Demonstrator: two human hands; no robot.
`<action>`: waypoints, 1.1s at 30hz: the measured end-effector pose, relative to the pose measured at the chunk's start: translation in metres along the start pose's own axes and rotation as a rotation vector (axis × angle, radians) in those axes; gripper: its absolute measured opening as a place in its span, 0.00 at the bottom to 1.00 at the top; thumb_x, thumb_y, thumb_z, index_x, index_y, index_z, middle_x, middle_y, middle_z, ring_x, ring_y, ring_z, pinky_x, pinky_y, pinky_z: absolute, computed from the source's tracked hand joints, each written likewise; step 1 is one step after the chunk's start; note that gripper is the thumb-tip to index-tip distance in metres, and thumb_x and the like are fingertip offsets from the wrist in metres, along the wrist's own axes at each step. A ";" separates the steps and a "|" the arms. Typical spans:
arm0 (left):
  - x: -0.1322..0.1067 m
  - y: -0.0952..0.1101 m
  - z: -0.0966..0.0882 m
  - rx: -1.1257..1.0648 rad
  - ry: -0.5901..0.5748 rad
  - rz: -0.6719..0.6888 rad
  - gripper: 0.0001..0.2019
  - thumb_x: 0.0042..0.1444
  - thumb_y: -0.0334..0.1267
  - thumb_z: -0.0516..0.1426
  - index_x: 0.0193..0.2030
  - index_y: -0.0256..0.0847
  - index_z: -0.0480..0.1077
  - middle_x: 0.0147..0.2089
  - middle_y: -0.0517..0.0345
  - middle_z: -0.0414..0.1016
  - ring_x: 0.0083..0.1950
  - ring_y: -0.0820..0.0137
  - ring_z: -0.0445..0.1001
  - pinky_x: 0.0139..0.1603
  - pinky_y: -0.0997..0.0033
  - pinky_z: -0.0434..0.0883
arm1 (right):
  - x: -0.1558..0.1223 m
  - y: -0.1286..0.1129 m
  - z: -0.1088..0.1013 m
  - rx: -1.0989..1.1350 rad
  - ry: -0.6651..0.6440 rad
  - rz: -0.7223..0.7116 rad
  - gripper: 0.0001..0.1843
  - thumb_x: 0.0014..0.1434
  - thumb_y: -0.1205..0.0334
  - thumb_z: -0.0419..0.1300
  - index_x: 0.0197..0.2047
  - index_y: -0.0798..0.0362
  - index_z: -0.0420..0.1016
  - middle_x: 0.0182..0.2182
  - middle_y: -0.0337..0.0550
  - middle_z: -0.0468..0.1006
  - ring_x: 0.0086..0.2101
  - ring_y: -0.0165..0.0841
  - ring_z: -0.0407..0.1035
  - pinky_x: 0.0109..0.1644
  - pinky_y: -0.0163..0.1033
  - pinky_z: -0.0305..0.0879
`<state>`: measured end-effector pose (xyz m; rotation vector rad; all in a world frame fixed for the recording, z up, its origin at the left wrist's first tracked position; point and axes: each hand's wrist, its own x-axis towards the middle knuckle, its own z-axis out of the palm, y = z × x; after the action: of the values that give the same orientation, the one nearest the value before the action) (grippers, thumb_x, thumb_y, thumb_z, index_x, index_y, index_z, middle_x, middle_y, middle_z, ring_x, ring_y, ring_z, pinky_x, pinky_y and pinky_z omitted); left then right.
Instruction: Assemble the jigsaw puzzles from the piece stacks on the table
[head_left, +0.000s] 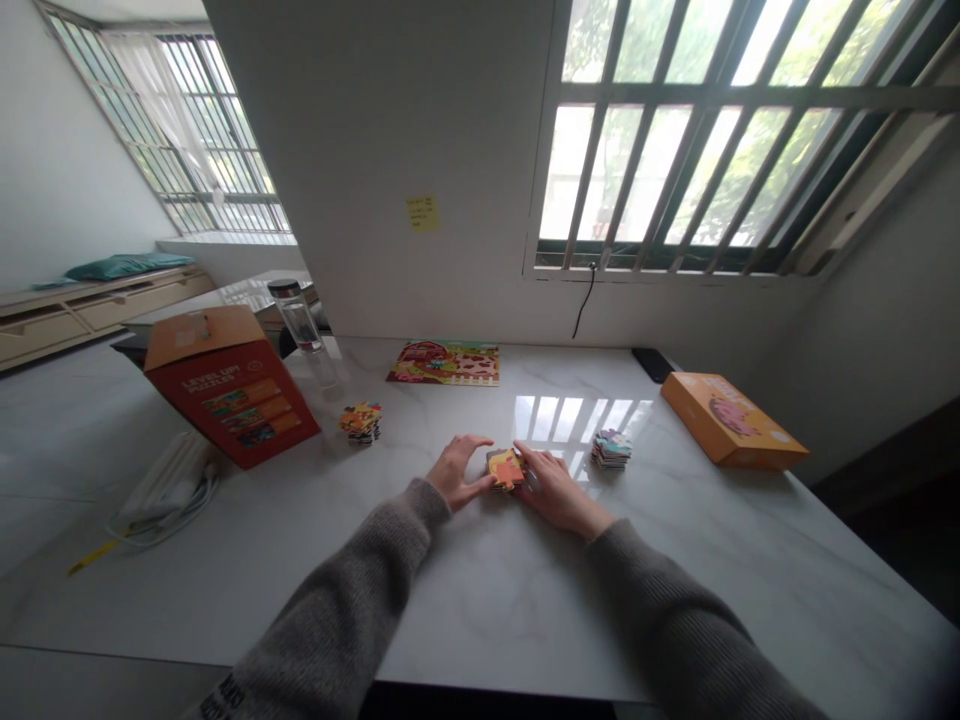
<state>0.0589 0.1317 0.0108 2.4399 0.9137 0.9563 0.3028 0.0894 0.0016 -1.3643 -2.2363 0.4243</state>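
My left hand (457,472) and my right hand (556,490) meet over a small pile of jigsaw pieces (505,468) on the white marble table (480,610). An orange piece lies on top. The fingers of my right hand grip its right side, while my left fingertips sit at the pile's left edge. A stack of colourful pieces (361,422) stands left of my hands, and another (610,449) stands right of them. Ahead lies an assembled farm-scene jigsaw puzzle (442,363).
A red puzzle box (229,385) leans at the left, near a glass bottle (298,315). An orange box (731,420) lies at the right, past a black phone (652,364). A white cable bundle (169,490) lies at the left edge.
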 end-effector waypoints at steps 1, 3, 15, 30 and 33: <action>0.000 0.000 -0.002 0.001 0.012 -0.006 0.22 0.58 0.46 0.60 0.58 0.41 0.68 0.57 0.47 0.74 0.59 0.57 0.69 0.63 0.55 0.64 | -0.001 -0.001 0.000 0.001 0.002 -0.002 0.43 0.61 0.61 0.61 0.74 0.48 0.48 0.61 0.54 0.69 0.59 0.48 0.62 0.63 0.57 0.56; 0.001 0.002 -0.005 0.028 -0.007 -0.023 0.16 0.58 0.46 0.61 0.51 0.43 0.71 0.55 0.49 0.76 0.58 0.58 0.70 0.62 0.55 0.64 | -0.002 -0.003 -0.001 0.000 0.008 -0.006 0.44 0.60 0.61 0.61 0.75 0.48 0.47 0.62 0.54 0.69 0.60 0.48 0.62 0.63 0.57 0.56; 0.002 0.019 -0.007 0.157 0.057 -0.038 0.15 0.49 0.41 0.67 0.42 0.44 0.71 0.51 0.52 0.76 0.54 0.58 0.72 0.55 0.57 0.64 | -0.006 -0.007 -0.003 0.024 0.016 -0.027 0.47 0.60 0.59 0.63 0.75 0.48 0.42 0.61 0.55 0.68 0.60 0.49 0.61 0.64 0.59 0.57; -0.008 0.040 0.002 0.197 0.228 0.070 0.16 0.57 0.52 0.63 0.42 0.43 0.70 0.48 0.48 0.74 0.50 0.58 0.72 0.53 0.56 0.67 | -0.003 -0.045 -0.012 0.708 0.355 0.115 0.22 0.67 0.50 0.56 0.59 0.52 0.67 0.33 0.41 0.74 0.34 0.35 0.69 0.41 0.42 0.70; -0.008 0.033 0.001 0.171 0.192 0.162 0.16 0.59 0.48 0.62 0.49 0.43 0.70 0.51 0.48 0.74 0.53 0.58 0.72 0.54 0.57 0.68 | -0.004 -0.036 -0.016 0.676 0.324 0.121 0.21 0.66 0.50 0.56 0.57 0.52 0.71 0.33 0.41 0.74 0.34 0.34 0.69 0.42 0.42 0.69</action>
<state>0.0697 0.1018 0.0240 2.6330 0.9041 1.2345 0.2865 0.0697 0.0321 -1.0992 -1.5438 0.8416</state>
